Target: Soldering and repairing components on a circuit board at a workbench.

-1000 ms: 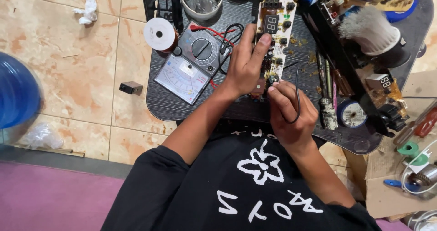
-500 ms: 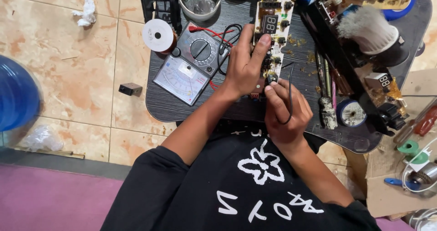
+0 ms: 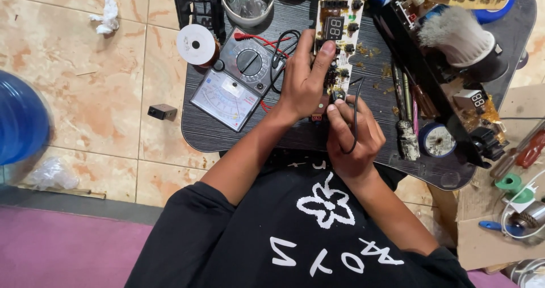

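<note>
My left hand (image 3: 304,81) lies flat on a long pale circuit board (image 3: 339,21) with a small digit display, pinning it to the dark round table (image 3: 227,137). My right hand (image 3: 352,132) is closed around a thin black lead or wire (image 3: 356,115) and presses its fingertips against the board's near end, right beside my left thumb. An analog multimeter (image 3: 238,86) with red and black leads lies just left of my left hand.
A solder spool (image 3: 196,44) and a cup of small parts (image 3: 247,1) stand at the table's back left. A brush (image 3: 460,35), a black housing with a display (image 3: 474,103), tools and a round tin (image 3: 437,140) crowd the right. Tiled floor, a blue bottle (image 3: 20,123) at left.
My right hand has shifted slightly, turning the black wire more upright against the board. My left hand stays pressed on the board.
</note>
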